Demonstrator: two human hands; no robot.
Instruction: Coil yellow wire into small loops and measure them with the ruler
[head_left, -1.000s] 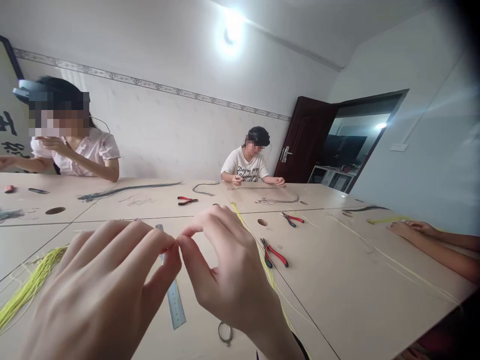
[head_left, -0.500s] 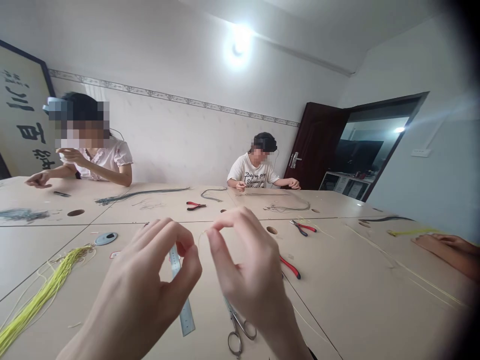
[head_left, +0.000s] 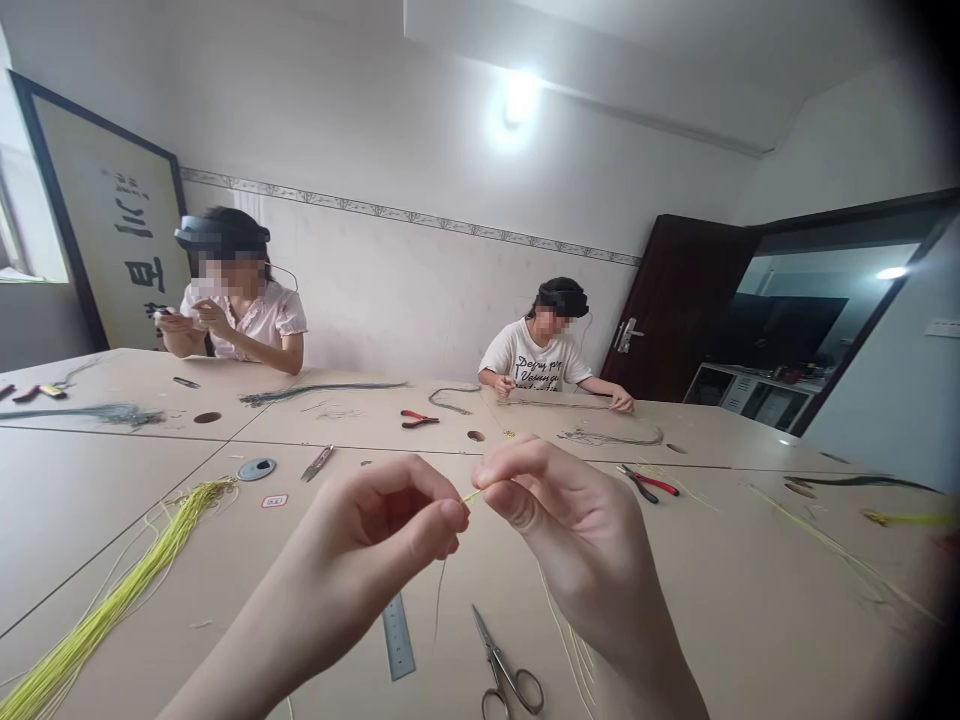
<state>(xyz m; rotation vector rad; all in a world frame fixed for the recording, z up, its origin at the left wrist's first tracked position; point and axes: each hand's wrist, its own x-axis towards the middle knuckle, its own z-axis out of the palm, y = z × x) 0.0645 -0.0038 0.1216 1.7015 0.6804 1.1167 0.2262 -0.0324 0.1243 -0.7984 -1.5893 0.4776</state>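
Observation:
Between my two hands runs a thin yellow cord, pinched at both ends of a short stretch. My left hand grips it between thumb and forefinger, and a fine loose end hangs below. My right hand pinches it close by, with more pale yellow strands dropping behind the wrist. Under my hands a steel ruler lies partly covered by my left hand. A pair of scissors rests between my forearms, blades pointing away. At left is a bundle of yellow cords.
On the table are thread snips, a grey hole cover, a small label and red-handled pliers. More pliers lie farther back. Two people sit opposite, near bundles of grey cord.
My hands have come closer together on the cord and sit farther right in view. The view has turned left. The person at far left has raised both hands together.

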